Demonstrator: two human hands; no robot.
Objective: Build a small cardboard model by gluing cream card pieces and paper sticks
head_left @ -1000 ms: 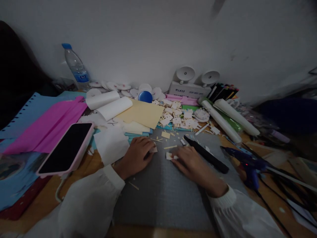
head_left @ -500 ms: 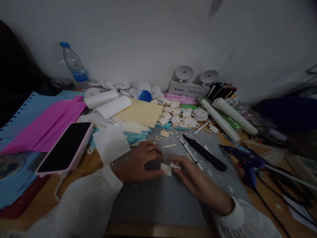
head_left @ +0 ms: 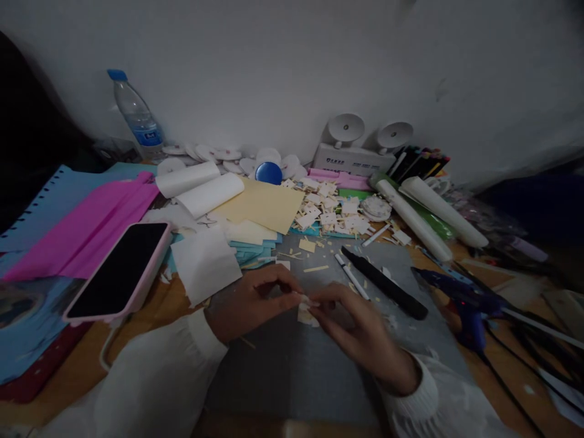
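Through the head camera I have both hands close together over the grey mat [head_left: 292, 383]. The left hand [head_left: 258, 304] comes in with its fingers curled, and I see its thumb and forefinger narrowed to a pinch at a small pale paper piece [head_left: 306, 315]. The right hand [head_left: 358, 325] meets it from the other side, thumb and forefinger also pinched on that piece, so the two sets of fingertips nearly touch. The paper piece sits between them, near the middle of the mat, its lower part showing below the fingertips; I can't make out its folds or layers.

Just behind the left hand I see a pale square [head_left: 283, 265] lying on the mat. Past the right hand a white pen [head_left: 351, 277] lies slantwise, beside a long black tool [head_left: 387, 286]. Farther back are a yellow strip [head_left: 316, 268] and a heap of small paper cutouts [head_left: 323, 210]. To the left of the left hand I have a white sheet [head_left: 206, 267], then a phone [head_left: 119, 271] in a pink case. On my right, off the mat, a blue glue gun [head_left: 468, 298] lies with a small red light showing.
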